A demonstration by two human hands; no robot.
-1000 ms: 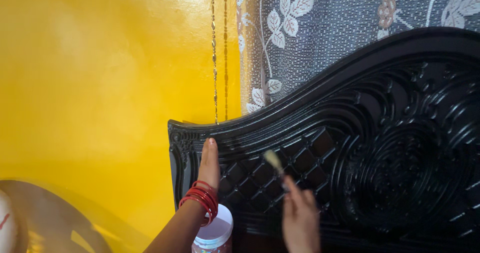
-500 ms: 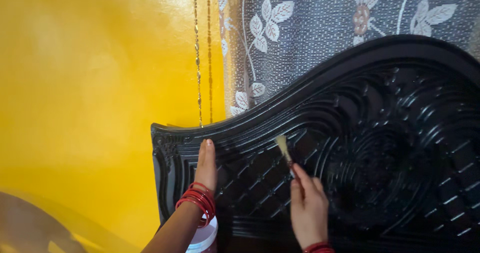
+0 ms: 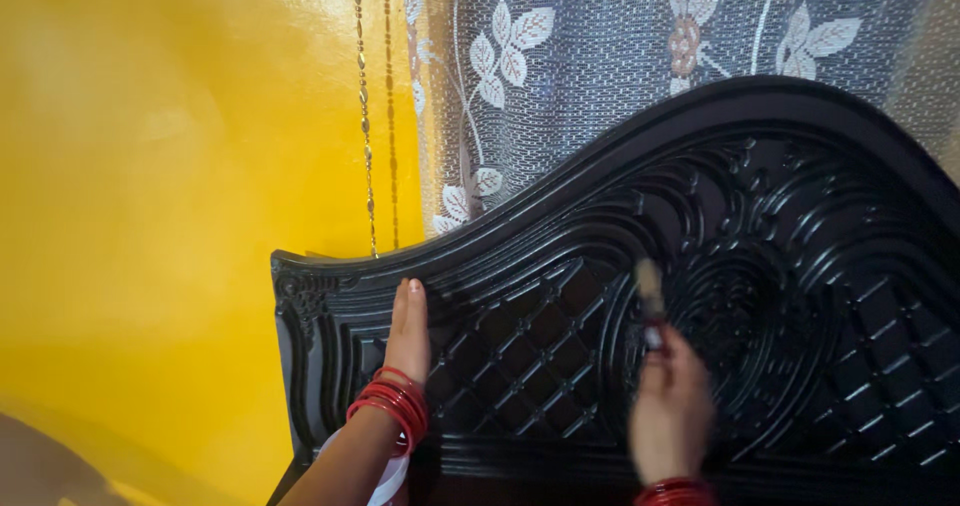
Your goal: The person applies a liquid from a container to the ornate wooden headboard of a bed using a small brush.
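Since one second ago, the right hand (image 3: 672, 416) has carried the brush (image 3: 650, 301) rightward across the headboard (image 3: 800, 266), from the lattice panel (image 3: 530, 351) near the left end to the edge of the round scroll carving (image 3: 740, 311) at mid-board. The view has shifted the same way, so the headboard's left end now sits further left in frame. The left hand (image 3: 408, 331) has kept its place on the board.

Right hand: grip closed on the brush handle, pale bristles pointing up and touching the carved relief just left of the scroll's centre. The hand is motion-blurred; finger placement cannot be resolved.

Left hand: flat, fingers extended and together, palm pressed against the board left of the lattice. It holds nothing. Red bangles (image 3: 392, 406) sit on this wrist; a second set (image 3: 675, 491) shows at the right wrist.

A white lid (image 3: 385, 476) shows partly below the left forearm, at the board's lower left.

Progress, as a judgement: the brush has covered the lattice area and has just reached the scroll. The scroll itself, the second lattice at lower right and the upper curved rail appear to remain. No visible difference in surface finish marks the worked area, so coverage cannot be confirmed.

Behind the board: a yellow wall (image 3: 150, 166), a bead chain (image 3: 365, 116) and a net curtain (image 3: 600, 56) with a leaf pattern.
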